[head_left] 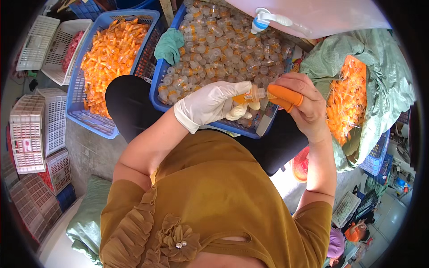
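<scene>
My left hand (208, 102), in a white glove, is closed around a small clear plastic bottle (248, 96) with an orange label. The bottle lies on its side, its neck toward the right. At that neck is my right hand (308, 100), bare except for orange finger covers (284, 94) on some fingertips. Those fingers are pressed together, and they hide whatever is between them. Both hands are over the near right part of a blue crate (157, 82) heaped with similar small bottles (219, 40).
A blue basket (73, 89) of orange-filled pieces (114, 49) stands left. On the right, a green woven sack (380, 67) holds orange pieces with thin white stems (346, 102). A white tap (268, 18) juts over the crate. A teal cloth (170, 46) hangs on its rim. Plastic crates (29, 129) line the far left.
</scene>
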Motion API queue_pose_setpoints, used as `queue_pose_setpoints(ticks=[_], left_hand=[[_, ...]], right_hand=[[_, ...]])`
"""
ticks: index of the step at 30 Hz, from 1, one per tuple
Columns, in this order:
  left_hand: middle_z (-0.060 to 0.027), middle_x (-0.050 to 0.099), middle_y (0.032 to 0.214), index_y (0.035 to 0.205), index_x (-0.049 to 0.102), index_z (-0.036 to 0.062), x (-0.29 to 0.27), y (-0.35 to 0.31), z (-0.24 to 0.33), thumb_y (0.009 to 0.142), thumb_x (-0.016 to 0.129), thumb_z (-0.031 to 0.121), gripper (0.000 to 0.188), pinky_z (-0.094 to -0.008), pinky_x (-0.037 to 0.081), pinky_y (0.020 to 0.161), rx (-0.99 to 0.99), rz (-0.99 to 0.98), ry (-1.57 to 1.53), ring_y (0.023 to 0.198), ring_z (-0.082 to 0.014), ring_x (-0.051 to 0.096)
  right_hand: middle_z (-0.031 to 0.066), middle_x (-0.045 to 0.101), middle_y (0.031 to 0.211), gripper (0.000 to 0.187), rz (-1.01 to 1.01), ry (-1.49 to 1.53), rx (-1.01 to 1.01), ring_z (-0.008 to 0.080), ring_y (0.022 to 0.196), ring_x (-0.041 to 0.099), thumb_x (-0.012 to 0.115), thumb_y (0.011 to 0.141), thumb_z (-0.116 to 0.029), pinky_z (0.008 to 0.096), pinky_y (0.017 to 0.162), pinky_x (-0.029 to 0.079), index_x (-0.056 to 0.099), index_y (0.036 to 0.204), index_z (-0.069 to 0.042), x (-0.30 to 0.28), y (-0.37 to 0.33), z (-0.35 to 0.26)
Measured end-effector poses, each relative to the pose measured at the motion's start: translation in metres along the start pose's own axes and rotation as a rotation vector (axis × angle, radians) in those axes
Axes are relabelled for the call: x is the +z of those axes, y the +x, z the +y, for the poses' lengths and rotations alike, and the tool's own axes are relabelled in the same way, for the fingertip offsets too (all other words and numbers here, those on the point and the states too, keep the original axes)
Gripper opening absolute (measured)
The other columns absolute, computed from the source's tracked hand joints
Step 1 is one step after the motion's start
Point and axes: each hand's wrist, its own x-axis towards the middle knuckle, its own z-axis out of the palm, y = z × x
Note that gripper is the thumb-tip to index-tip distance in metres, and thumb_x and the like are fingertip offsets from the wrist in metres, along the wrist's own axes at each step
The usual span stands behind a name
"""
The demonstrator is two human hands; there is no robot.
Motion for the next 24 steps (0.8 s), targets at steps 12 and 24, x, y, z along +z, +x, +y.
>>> queue_pose_setpoints(ticks=[12,24], left_hand=[[0.0043,0.06,0.087,0.114,0.061,0.0138,0.031,0.001,-0.004,0.081,0.073,0.026,0.037,-0.0347,0.042,0.087,0.904,0.378,1.641,0.073,-0.01,0.053],[0.0002,0.061,0.099,0.115,0.063,0.0157,-0.023,-0.043,0.018,0.066,0.082,0.022,0.053,-0.0397,0.031,0.101,1.271,0.954,1.828,0.093,-0.0186,0.056]], right_hand=[[0.006,0.055,0.071,0.022,-0.096,0.687,0.682,0.0181,0.062,0.049,0.057,0.094,-0.021,0.028,0.058,0.04,0.063,0.092,0.0,0.015,-0.029,0.001],[0.0016,0.059,0.071,0.038,0.042,0.786,0.95,0.0112,0.065,0.056,0.045,0.1,-0.032,0.023,0.06,0.043,0.067,0.099,-0.002,0.016,-0.045,0.003]])
